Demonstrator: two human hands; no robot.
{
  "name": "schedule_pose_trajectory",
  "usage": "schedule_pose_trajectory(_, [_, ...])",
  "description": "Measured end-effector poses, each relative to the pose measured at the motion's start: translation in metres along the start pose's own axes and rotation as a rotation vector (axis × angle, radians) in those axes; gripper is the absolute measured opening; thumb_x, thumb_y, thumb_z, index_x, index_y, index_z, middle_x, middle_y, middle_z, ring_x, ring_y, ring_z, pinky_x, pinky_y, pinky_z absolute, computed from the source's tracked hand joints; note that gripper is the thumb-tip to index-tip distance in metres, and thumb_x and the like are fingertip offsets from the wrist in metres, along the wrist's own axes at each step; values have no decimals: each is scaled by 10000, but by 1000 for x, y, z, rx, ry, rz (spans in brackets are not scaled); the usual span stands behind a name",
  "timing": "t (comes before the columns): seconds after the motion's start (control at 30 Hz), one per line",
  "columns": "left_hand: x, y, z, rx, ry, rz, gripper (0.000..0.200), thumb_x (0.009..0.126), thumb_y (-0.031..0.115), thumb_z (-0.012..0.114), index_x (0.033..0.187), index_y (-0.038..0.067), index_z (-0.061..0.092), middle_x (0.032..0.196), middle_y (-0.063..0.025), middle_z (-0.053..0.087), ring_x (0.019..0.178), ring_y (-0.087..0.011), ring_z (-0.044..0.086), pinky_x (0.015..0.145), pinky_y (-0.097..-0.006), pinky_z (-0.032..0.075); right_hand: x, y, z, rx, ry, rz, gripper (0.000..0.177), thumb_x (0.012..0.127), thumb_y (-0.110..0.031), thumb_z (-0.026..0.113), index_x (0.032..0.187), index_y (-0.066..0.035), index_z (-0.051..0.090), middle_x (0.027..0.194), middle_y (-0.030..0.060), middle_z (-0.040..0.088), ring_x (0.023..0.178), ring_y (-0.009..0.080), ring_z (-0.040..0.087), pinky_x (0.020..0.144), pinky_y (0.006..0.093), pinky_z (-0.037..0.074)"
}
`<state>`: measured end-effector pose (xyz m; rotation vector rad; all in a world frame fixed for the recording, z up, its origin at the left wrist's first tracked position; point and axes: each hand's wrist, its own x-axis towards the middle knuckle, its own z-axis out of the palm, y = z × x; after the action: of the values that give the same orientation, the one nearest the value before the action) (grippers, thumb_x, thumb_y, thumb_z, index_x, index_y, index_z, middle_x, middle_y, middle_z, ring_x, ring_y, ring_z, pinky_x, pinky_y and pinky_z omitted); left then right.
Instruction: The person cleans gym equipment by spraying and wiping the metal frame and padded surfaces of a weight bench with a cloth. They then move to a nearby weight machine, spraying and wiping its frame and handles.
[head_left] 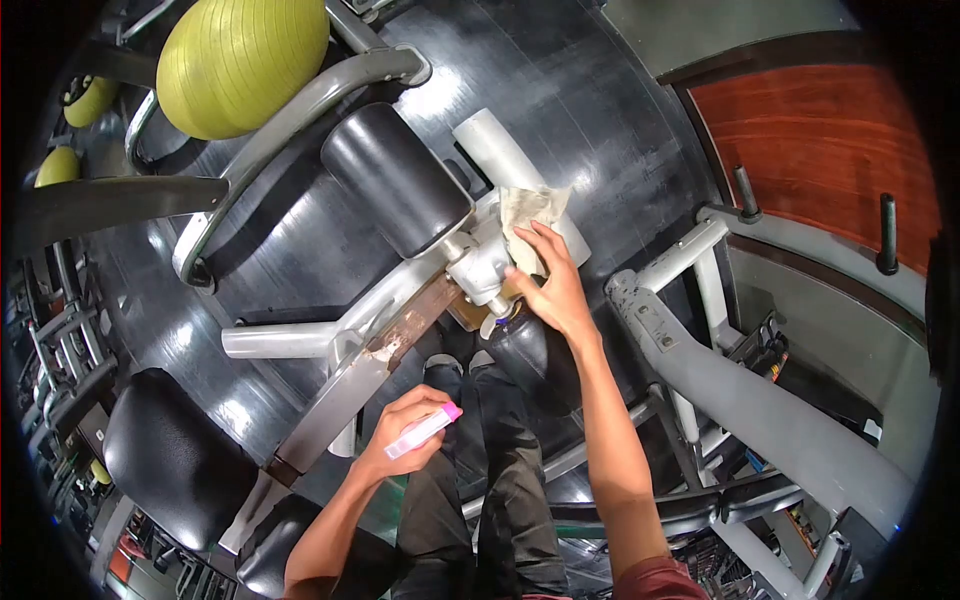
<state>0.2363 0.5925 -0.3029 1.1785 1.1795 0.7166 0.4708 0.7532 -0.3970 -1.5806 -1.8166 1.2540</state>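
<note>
My right hand [550, 285] presses a beige cloth [530, 215] against the grey metal joint [480, 265] of a gym machine, just right of a black roller pad [395, 180]. My left hand [400, 435] is lower down, closed around a small clear spray bottle with a pink cap [425, 430], held above my dark trousers. A rusty patch shows on the machine's arm [415, 320] between the two hands.
A yellow-green exercise ball [240, 65] rests at the top left, with smaller ones at the far left. A black seat pad [170, 455] is at the lower left. Grey machine frames [740, 390] stand to the right, beside a red-brown wooden panel [830, 140]. The floor is dark and glossy.
</note>
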Motion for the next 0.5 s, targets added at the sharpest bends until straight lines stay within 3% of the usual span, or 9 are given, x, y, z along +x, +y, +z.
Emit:
schedule_pose_trajectory(0.03, [0, -1, 0, 7, 0, 7, 301, 674, -68, 584, 962, -17, 657, 996, -149, 625, 874, -281, 638, 781, -324, 505, 2, 5, 2, -2, 0, 2, 491, 818, -203, 712, 1283, -123, 575, 1402, 143, 440, 1265, 350, 460, 1058, 421, 381])
schedule_pose_trajectory(0.1, [-1, -2, 1, 12, -3, 16, 299, 676, -67, 584, 961, -16, 659, 999, -148, 624, 876, -280, 638, 784, -324, 505, 10, 17, 9, 277, 128, 289, 511, 822, -257, 725, 1271, -68, 573, 1353, 186, 454, 1209, 366, 483, 1038, 424, 389])
schedule_pose_trajectory(0.13, [-1, -1, 1, 7, 1, 9, 296, 677, -67, 584, 959, -15, 660, 1001, -146, 624, 875, -278, 638, 784, -324, 506, 13, 24, 17, 277, 129, 287, 511, 822, -257, 725, 1271, -68, 573, 1353, 186, 454, 1209, 366, 483, 1038, 424, 389])
schedule_pose_trajectory(0.2, [-1, -1, 0, 7, 5, 1, 294, 678, -66, 585, 957, -13, 661, 1004, -145, 624, 875, -276, 639, 785, -323, 507, 20, 23, 33, 7, 376, 219, 554, 840, -270, 710, 1294, -4, 537, 1271, 231, 481, 1133, 383, 514, 1028, 429, 388])
schedule_pose_trajectory(0.23, [-1, -1, 0, 8, 7, -5, 291, 679, -66, 585, 954, -13, 662, 1003, -144, 624, 875, -275, 639, 786, -322, 507, 18, 17, 34, -271, 317, 219, 650, 862, -321, 681, 1359, 37, 462, 1337, 288, 444, 1202, 428, 482, 1062, 447, 356])
schedule_pose_trajectory(0.27, [-1, -1, 1, 8, 7, -11, 288, 679, -66, 586, 952, -12, 662, 1002, -144, 624, 875, -274, 639, 786, -322, 507, 19, 11, 35, -271, 317, 222, 650, 862, -321, 681, 1359, 37, 462, 1337, 288, 444, 1202, 428, 482, 1062, 447, 356])
schedule_pose_trajectory(0.37, [-1, -1, 0, 15, 1, -19, 291, 676, -73, 586, 949, -12, 662, 1000, -144, 623, 875, -274, 639, 784, -321, 507, 23, -3, 34, -140, 121, 400, 715, 893, -382, 629, 1432, 15, 375, 1487, 317, 283, 1340, 465, 355, 1107, 448, 311])
schedule_pose_trajectory(0.5, [0, -1, 1, -15, 6, -12, 295, 673, -81, 589, 951, -12, 661, 1000, -144, 623, 875, -273, 639, 782, -319, 507, 22, 4, 33, -96, 230, 309, 672, 894, -348, 637, 1405, 26, 411, 1387, 320, 435, 1277, 431, 458, 1075, 420, 359])
